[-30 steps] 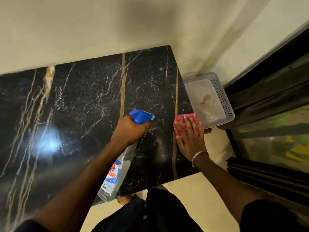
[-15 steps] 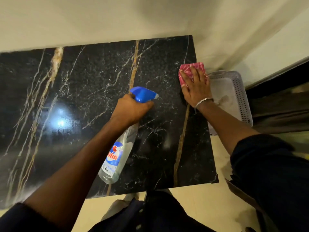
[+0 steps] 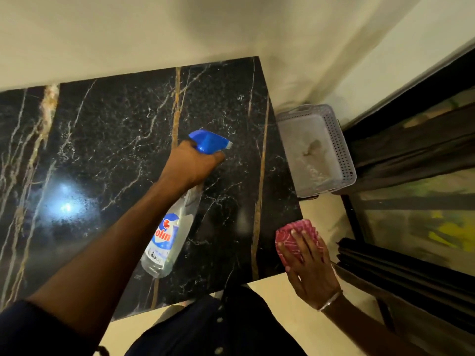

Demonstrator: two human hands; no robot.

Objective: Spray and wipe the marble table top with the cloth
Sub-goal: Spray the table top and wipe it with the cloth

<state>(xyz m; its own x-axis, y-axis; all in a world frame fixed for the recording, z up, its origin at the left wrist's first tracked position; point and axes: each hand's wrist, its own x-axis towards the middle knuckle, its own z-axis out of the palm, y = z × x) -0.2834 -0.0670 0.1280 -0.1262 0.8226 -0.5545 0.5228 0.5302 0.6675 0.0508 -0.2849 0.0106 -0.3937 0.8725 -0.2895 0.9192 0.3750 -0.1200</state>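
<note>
Head view: left hand [image 3: 191, 165] grips spray bottle [image 3: 169, 237], right hand [image 3: 311, 268] half-covers cloth [image 3: 288, 237].

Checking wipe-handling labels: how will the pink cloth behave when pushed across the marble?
Probably floppy: the pink cloth lies bunched under the flat right hand. Likely light and quick to slide, since the marble table top looks glossy, mirroring a light. It may crumple rather than push evenly.

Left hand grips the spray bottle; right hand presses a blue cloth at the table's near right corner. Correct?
No: the head view shows the cloth is pink-red, not blue. The left hand grips the spray bottle, and the right hand presses the cloth at that table corner.
</note>
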